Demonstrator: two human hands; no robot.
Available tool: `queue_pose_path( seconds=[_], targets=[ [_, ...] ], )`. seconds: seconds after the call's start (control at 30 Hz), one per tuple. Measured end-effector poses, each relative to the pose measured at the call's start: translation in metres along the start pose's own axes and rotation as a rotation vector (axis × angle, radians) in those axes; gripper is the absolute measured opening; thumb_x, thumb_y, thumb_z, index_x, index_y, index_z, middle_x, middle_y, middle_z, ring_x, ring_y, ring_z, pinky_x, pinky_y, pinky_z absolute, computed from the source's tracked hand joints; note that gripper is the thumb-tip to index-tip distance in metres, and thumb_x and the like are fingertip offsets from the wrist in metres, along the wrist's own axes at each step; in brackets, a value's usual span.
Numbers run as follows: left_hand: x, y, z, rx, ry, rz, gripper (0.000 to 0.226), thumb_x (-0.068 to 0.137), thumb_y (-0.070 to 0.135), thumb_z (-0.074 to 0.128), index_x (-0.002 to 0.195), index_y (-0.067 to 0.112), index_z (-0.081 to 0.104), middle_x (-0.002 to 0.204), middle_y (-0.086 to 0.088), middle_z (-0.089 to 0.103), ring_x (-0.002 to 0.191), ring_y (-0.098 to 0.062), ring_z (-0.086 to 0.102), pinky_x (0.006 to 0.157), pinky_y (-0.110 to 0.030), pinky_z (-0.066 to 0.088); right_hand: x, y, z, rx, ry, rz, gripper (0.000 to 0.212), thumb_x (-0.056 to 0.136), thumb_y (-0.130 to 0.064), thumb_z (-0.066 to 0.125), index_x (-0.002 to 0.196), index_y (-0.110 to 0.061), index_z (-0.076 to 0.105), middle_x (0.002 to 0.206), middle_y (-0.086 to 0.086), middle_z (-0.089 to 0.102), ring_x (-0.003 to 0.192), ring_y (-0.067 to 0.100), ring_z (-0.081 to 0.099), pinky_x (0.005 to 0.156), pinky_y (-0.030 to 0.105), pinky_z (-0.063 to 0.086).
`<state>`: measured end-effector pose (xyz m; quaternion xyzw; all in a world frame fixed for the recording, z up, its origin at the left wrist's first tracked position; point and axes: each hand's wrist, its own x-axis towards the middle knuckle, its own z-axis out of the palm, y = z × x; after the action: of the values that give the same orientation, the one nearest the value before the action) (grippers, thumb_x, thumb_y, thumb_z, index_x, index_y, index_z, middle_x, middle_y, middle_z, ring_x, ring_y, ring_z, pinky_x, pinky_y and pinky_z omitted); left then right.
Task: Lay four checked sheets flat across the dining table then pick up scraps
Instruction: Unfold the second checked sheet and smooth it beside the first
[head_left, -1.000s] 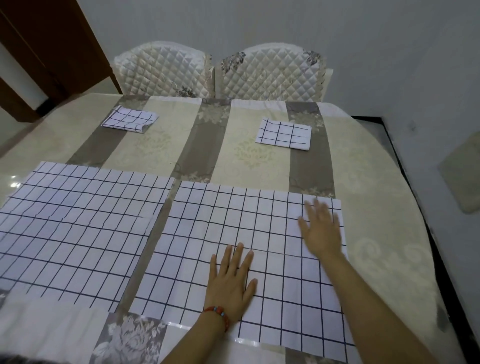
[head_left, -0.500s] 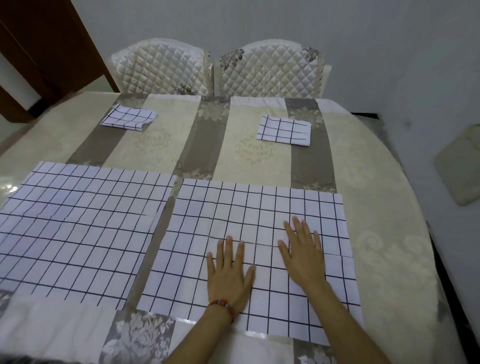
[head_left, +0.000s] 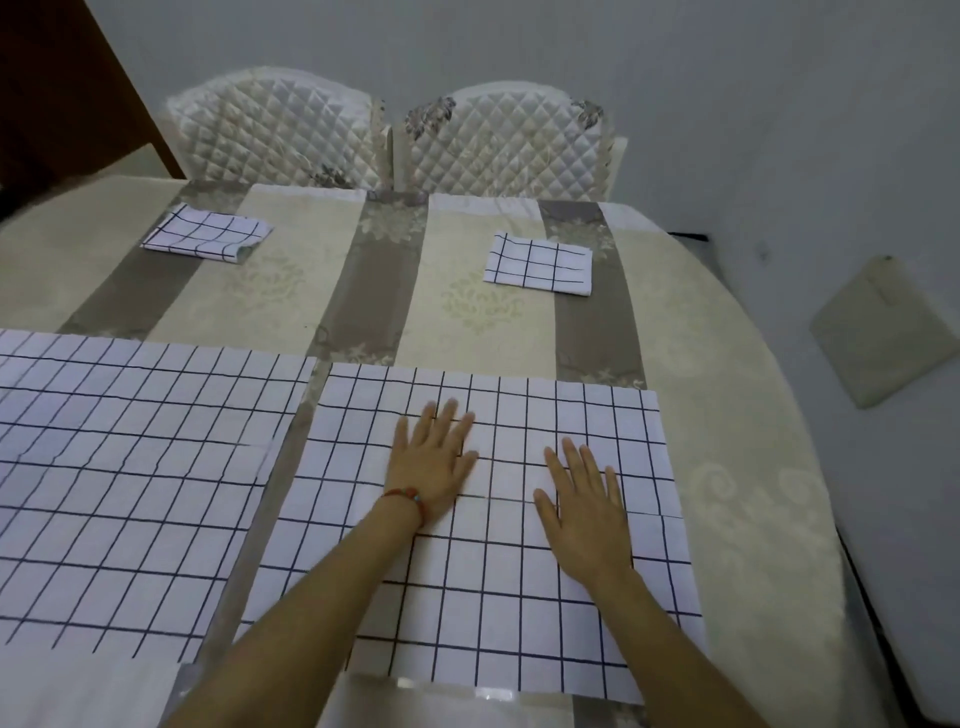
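Head view: two white sheets with a dark blue grid lie unfolded on the near half of the oval dining table (head_left: 737, 415), which wears a cream and grey-brown striped cloth. The right-hand unfolded checked sheet (head_left: 519, 613) runs from the table's near edge towards the middle; the left-hand unfolded checked sheet (head_left: 130, 467) lies just beside it, a narrow strip of cloth showing between them.

Both hands rest on the right-hand sheet. The left hand (head_left: 434, 467), with a red bead bracelet (head_left: 408, 496) at the wrist, lies palm down with straight, slightly spread fingers touching the sheet near its middle. The right hand (head_left: 584, 512) lies palm down just beside it, nearer the sheet's right edge, fingers also straight and a little fanned. Neither hand holds or pinches anything; both press flat.

Two sheets remain folded into small squares at the far side of the table. The folded checked sheet near the far left corner (head_left: 208, 236) and the folded checked sheet at the far right (head_left: 537, 262) both lie beyond the fingertips, well apart from either hand. The right one lies almost straight ahead of the right hand, so that hand seems the nearer for reaching it; the left one is farther off, diagonally across from the left hand.

Two quilted white chair backs (head_left: 389, 135) stand behind the far edge. No scraps can be made out.
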<state>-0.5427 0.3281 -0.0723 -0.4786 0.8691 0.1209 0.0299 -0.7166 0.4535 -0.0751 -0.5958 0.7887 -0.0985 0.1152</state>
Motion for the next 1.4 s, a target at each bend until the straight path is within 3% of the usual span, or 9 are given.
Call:
queue_pose_path(
  seconds=[0.13, 0.4, 0.53, 0.73, 0.8, 0.9, 1.07, 1.23, 1.4],
  targets=[
    [0.007, -0.026, -0.012, -0.106, 0.030, -0.372, 0.060, 0.094, 0.048, 0.013, 0.145, 0.021, -0.004, 0.156, -0.008, -0.013, 0.143, -0.028, -0.014, 0.116, -0.053, -0.008, 0.000, 0.001, 0.001, 0.009, 0.002, 0.000, 0.083, 0.076, -0.067, -0.017, 0.146, -0.028, 0.006, 0.151, -0.011, -0.008, 0.144, 0.011, -0.005, 0.117, 0.036, -0.006],
    [-0.082, 0.045, 0.037, 0.027, 0.057, 0.011, 0.056, 0.093, 0.052, 0.008, 0.141, 0.029, 0.026, 0.144, -0.001, 0.042, 0.136, -0.023, 0.022, 0.109, -0.046, 0.001, 0.000, -0.001, 0.000, -0.030, -0.001, 0.007, 0.082, 0.079, -0.066, -0.014, 0.146, -0.027, 0.012, 0.156, -0.005, 0.004, 0.144, 0.013, -0.001, 0.117, 0.037, -0.003],
    [-0.087, 0.042, 0.033, 0.008, 0.021, -0.015, 0.058, 0.092, 0.054, 0.008, 0.141, 0.031, 0.027, 0.145, 0.000, 0.041, 0.135, -0.023, 0.021, 0.108, -0.046, 0.002, -0.005, 0.004, -0.004, -0.024, -0.011, 0.091, 0.082, 0.077, -0.072, -0.007, 0.146, -0.030, 0.010, 0.152, -0.012, -0.006, 0.145, 0.014, -0.002, 0.115, 0.037, -0.007],
    [-0.087, 0.042, 0.030, 0.024, -0.009, -0.010, 0.059, 0.091, 0.053, 0.008, 0.138, 0.029, 0.032, 0.144, -0.001, 0.042, 0.135, -0.024, 0.021, 0.107, -0.048, 0.003, -0.044, 0.029, -0.021, -0.085, 0.079, 0.596, 0.064, 0.094, -0.050, 0.020, 0.148, -0.017, 0.012, 0.158, 0.009, 0.003, 0.145, 0.026, 0.000, 0.117, 0.053, 0.002],
    [-0.088, 0.042, 0.030, 0.027, -0.016, -0.016, 0.059, 0.090, 0.054, 0.008, 0.138, 0.029, 0.032, 0.145, -0.001, 0.042, 0.135, -0.024, 0.021, 0.108, -0.048, 0.002, -0.052, 0.008, -0.014, -0.065, 0.190, 0.397, 0.061, 0.094, -0.050, 0.014, 0.145, -0.017, 0.022, 0.155, 0.008, 0.015, 0.144, 0.026, 0.013, 0.116, 0.048, 0.005],
    [-0.089, 0.043, 0.026, 0.027, -0.049, -0.017, 0.059, 0.091, 0.054, 0.009, 0.139, 0.028, 0.031, 0.145, -0.002, 0.042, 0.136, -0.024, 0.021, 0.109, -0.047, 0.001, -0.067, -0.018, 0.007, -0.075, 0.036, 0.020, 0.060, 0.093, -0.056, 0.007, 0.144, -0.027, 0.019, 0.152, -0.006, 0.013, 0.142, 0.016, 0.014, 0.114, 0.034, -0.005],
    [-0.092, 0.045, 0.023, 0.002, -0.085, -0.028, 0.059, 0.091, 0.055, 0.009, 0.139, 0.029, 0.030, 0.144, -0.001, 0.042, 0.135, -0.025, 0.033, 0.110, -0.044, -0.002, -0.097, 0.031, -0.008, 0.023, 0.024, 0.266, 0.093, 0.068, -0.074, -0.024, 0.145, -0.028, -0.002, 0.155, -0.008, -0.006, 0.140, 0.005, -0.012, 0.114, 0.032, -0.013],
    [-0.093, 0.051, 0.024, -0.034, -0.028, 0.012, 0.086, 0.067, 0.071, -0.026, 0.140, 0.029, -0.011, 0.153, 0.001, -0.012, 0.136, -0.021, -0.021, 0.108, -0.037, -0.027, -0.118, 0.076, -0.045, 0.083, -0.110, 0.256, 0.123, 0.044, -0.081, -0.034, 0.147, -0.027, 0.007, 0.158, -0.005, 0.001, 0.145, 0.010, -0.002, 0.116, 0.034, -0.007],
    [-0.113, 0.118, 0.003, -0.083, -0.035, -0.124, 0.091, 0.066, 0.062, -0.006, 0.145, 0.020, 0.012, 0.157, -0.006, 0.004, 0.145, -0.024, 0.001, 0.117, -0.044, 0.006, -0.149, 0.127, -0.088, 0.167, -0.023, 0.198, 0.124, 0.048, -0.083, -0.030, 0.145, -0.025, 0.022, 0.157, -0.001, 0.015, 0.145, 0.014, 0.010, 0.117, 0.033, 0.001]
  ],
)
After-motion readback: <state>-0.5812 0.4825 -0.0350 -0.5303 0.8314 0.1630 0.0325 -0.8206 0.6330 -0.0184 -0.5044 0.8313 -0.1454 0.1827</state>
